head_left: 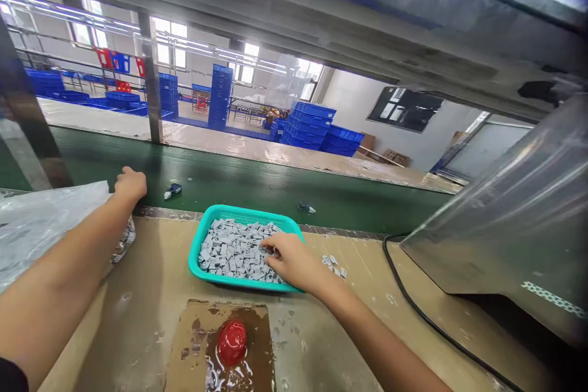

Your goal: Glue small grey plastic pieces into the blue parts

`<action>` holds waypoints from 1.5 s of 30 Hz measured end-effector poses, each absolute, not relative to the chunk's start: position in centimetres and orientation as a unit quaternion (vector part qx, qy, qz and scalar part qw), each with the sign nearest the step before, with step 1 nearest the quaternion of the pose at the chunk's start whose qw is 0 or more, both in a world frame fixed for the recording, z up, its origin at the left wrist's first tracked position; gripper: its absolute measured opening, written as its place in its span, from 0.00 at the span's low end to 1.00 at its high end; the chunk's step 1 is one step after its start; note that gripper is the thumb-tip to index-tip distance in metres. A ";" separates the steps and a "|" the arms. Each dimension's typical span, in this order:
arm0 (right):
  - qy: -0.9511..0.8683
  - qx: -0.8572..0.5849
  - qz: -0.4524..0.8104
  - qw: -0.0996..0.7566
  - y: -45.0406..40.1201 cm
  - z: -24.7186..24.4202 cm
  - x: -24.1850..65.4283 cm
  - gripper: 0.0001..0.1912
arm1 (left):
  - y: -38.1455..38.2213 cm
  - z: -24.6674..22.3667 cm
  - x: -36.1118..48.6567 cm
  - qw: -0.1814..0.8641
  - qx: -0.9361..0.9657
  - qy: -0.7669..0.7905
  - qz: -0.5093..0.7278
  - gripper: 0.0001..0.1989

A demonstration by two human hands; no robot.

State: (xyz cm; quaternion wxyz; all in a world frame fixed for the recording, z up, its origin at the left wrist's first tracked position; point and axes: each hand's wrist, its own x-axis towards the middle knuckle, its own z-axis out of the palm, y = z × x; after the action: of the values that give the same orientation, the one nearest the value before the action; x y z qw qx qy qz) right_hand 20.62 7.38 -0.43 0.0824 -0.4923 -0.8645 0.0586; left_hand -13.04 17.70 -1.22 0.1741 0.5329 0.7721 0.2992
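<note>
My right hand [289, 257] reaches over the right side of a turquoise basket [195, 257], its thumb and forefinger apart just above the small grey plastic pieces [234, 251] heaped inside. No piece shows clearly between those fingers. At the left, my left hand [131, 185] is over the near edge of the green conveyor belt [248, 180]. Its fingers are curled in and mostly turned away, so whatever they hold is hidden. Right of it on the belt lies a dark blue and white part [173, 191]; a similar part [306, 207] lies behind the basket.
A wet red rounded object [232, 343] sits on soaked cardboard [188, 331] in front. Loose grey pieces [334, 266] lie right of the basket. Plastic bagging [50, 214] is at left. A black cable [413, 312] and metal housing [514, 226] stand right; a shelf [294, 6] hangs overhead.
</note>
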 end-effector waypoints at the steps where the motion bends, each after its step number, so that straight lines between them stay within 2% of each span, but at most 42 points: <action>1: -0.865 -0.493 0.058 0.075 7.7 -0.7 20.1 0.09 | 17.7 -1.0 -13.1 0.172 0.518 0.779 0.308 0.13; 6: -0.859 -0.500 0.062 0.085 8.8 -1.7 19.1 0.13 | 17.2 2.0 -10.8 0.182 0.479 0.757 0.405 0.13; 9: -0.847 -0.510 0.070 0.132 8.2 -0.8 19.3 0.13 | 13.9 3.5 -6.9 0.236 0.520 0.680 0.460 0.14; 11: -0.842 -0.505 0.089 0.165 6.8 0.4 19.4 0.12 | 9.8 3.7 -3.8 0.291 0.569 0.617 0.459 0.10; 13: -0.839 -0.466 0.163 0.229 4.5 1.8 19.4 0.09 | 5.3 3.6 -1.1 0.362 0.624 0.553 0.416 0.05; 16: -0.795 -0.338 0.313 0.395 0.4 3.6 19.2 0.03 | -0.2 3.4 1.2 0.502 0.676 0.417 0.343 0.09; 20: -0.800 -0.309 0.240 0.455 -3.2 4.2 18.8 0.09 | -2.5 3.5 1.6 0.575 0.659 0.375 0.308 0.13; 23: -0.803 -0.325 0.173 0.468 -3.9 3.6 18.7 0.09 | -2.2 3.3 1.5 0.570 0.650 0.389 0.318 0.10; 27: -0.836 -0.326 0.134 0.422 -4.3 3.1 19.0 0.08 | -1.9 2.9 1.6 0.537 0.674 0.384 0.331 0.07; 35: -0.883 -0.295 0.086 0.354 -5.3 3.4 19.3 0.08 | -2.1 3.0 1.0 0.560 0.698 0.376 0.241 0.09; 45: -0.900 -0.250 0.018 0.356 -5.8 2.9 19.1 0.10 | -1.9 2.4 0.9 0.597 0.677 0.372 0.216 0.11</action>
State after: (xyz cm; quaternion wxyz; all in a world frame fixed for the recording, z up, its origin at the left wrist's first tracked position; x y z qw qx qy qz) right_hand 19.12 -5.82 2.90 0.3556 -0.2498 -0.9005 0.0178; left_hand 0.94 -1.87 2.41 0.5970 0.6773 0.3720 0.2157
